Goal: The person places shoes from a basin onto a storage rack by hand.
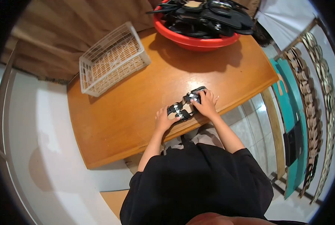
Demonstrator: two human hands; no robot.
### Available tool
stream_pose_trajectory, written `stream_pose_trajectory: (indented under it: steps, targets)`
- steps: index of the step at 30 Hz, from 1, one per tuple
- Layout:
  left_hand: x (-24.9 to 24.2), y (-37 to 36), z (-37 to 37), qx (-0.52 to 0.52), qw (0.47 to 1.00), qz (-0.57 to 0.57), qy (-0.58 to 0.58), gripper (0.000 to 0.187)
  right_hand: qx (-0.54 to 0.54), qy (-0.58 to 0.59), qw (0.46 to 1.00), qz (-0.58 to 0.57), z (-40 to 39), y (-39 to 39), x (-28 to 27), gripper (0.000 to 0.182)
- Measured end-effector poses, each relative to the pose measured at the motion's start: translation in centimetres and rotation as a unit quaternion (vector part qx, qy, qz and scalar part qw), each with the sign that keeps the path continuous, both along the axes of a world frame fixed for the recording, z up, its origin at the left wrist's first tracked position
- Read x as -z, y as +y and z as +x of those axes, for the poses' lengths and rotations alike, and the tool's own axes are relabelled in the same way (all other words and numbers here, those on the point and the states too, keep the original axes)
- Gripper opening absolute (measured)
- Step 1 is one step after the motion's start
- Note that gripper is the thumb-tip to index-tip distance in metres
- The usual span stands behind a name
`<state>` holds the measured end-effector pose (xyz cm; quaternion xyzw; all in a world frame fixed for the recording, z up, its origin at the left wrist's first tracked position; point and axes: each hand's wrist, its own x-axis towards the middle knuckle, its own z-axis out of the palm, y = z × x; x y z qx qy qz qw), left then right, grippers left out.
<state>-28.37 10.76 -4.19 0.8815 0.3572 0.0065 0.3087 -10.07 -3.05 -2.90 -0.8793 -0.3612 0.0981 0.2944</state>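
A pair of black sandals (pixel 178 109) with shiny ornaments on the straps and tan insoles lies on the wooden table near its front edge. My left hand (pixel 164 119) holds the left end of the pair, its thumb on a strap and its fingers along the outer side. Over the right end rests my right hand (pixel 205 103), thumb and fingers around the black straps. Parts of the sandals are hidden beneath both hands.
A white plastic basket (pixel 141 56) stands at the back left of the table (pixel 115 123). At the back, a red basin (pixel 197 43) is heaped with black sandals. Racks with strung straps (pixel 306 86) and a green board (pixel 295 108) stand at the right.
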Motion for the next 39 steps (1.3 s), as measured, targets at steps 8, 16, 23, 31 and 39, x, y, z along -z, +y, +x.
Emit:
stream_pose_trajectory:
  steps: [8,16,23,31,39]
  targets:
    - [-2.0,0.1,1.4,0.047,0.988,-0.048,0.141,0.088,0.071,0.049,0.996,0.025,-0.1,1.3,3.8,0.061]
    - [1.0,-2.5,0.0,-0.017,0.988,-0.126,0.085,0.070,0.167,0.051,0.981,0.082,-2.6,-0.2,4.9,0.059]
    - [2.1,-8.9,-0.9,-0.092,0.989,-0.097,-0.066,0.047,0.152,0.130,0.953,0.227,-12.3,-5.7,9.0,0.058]
    - [4.2,-18.7,-1.5,-0.153,0.965,-0.111,-0.179,0.049,0.085,0.490,0.851,0.167,-9.4,-13.4,6.5,0.057]
    - [4.5,-31.4,-1.9,-0.034,0.888,-0.433,-0.151,0.060,0.137,0.649,0.650,0.371,-10.5,-31.8,4.8,0.059]
